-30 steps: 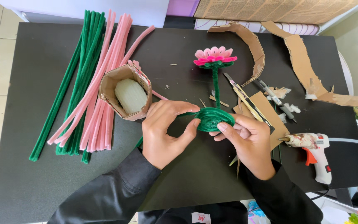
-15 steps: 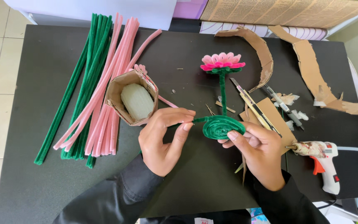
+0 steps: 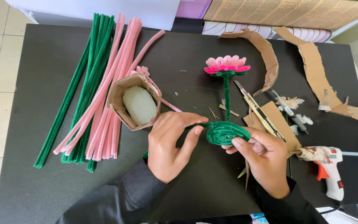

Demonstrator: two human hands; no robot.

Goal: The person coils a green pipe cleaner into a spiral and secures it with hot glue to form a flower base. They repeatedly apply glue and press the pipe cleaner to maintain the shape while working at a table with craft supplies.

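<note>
From the head camera, looking down on the black table [image 3: 42, 186]: my left hand [image 3: 168, 143] pinches the loose tail of a green pipe cleaner between thumb and fingers, just where it runs into the green coil [image 3: 227, 132]. My right hand [image 3: 266, 159] cradles that coil from below and to the right, fingertips pressed against its rim, so both hands are closed on the same piece. The coil lies flat, close above the table, right at the foot of the green stem of the pink flower [image 3: 227, 65], which lies behind it.

I judge I am mid-wind, laying another turn onto the spiral. The next turn calls for steady tension from the left hand while the right keeps the disc flat and stops the outer loop springing loose.

To my left sit a cardboard cup [image 3: 134, 101] and bundles of green and pink pipe cleaners [image 3: 98, 79]. To my right lie a glue gun [image 3: 326, 164], a craft knife [image 3: 255, 110] and cardboard scraps [image 3: 320, 79].
</note>
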